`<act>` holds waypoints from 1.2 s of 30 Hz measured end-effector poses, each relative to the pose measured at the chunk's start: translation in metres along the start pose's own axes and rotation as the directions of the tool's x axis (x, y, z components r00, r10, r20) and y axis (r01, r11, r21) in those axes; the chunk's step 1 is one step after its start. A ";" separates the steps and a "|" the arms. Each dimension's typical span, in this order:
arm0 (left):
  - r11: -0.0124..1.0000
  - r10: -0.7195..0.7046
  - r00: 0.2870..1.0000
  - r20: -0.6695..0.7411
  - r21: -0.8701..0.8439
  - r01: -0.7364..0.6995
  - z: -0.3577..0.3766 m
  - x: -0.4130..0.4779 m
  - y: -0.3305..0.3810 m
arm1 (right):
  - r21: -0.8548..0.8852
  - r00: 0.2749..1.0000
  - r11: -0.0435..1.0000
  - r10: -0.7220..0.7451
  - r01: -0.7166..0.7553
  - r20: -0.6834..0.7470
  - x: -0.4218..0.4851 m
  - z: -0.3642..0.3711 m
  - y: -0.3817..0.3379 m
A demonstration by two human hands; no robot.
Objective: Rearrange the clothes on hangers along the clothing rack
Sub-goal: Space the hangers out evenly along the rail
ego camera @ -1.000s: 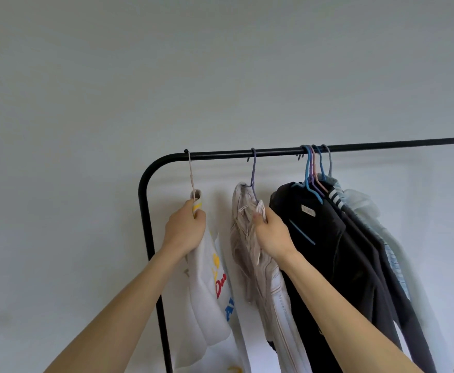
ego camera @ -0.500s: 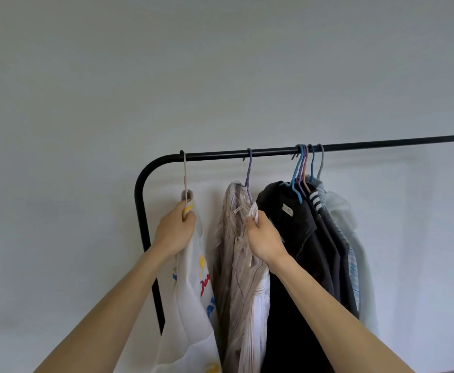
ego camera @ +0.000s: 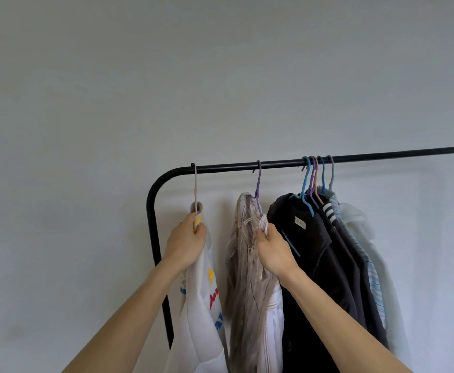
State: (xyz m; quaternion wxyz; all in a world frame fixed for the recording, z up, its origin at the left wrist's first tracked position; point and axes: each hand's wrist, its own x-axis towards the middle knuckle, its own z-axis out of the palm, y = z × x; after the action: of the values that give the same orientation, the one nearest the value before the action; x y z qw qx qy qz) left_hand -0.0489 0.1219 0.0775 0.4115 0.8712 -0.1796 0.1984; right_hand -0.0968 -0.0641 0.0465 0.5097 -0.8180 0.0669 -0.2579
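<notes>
Cloth (ego camera: 199, 305) in two hands (ego camera: 187, 243) (ego camera: 274, 250), seven hangers (ego camera: 258, 184)

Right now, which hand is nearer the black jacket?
Right. The right hand grips the beige striped shirt directly beside the black jacket; the left hand holds the white printed top, one garment farther away.

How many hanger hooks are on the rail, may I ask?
7: pale hook far left, purple hook beside it, five bunched hooks farther right; others may hide.
</notes>
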 end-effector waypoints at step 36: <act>0.958 -0.189 0.980 0.069 -0.206 0.199 0.114 0.018 0.112 | -0.081 0.961 0.988 0.149 -0.133 0.233 0.025 -0.143 0.028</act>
State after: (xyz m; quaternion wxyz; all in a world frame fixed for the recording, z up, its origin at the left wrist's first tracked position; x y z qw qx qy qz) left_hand -0.0642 -0.0379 0.0919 0.5151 0.8403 -0.1232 0.1157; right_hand -0.1411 -0.2010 0.0804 0.5046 -0.8522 0.0715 -0.1184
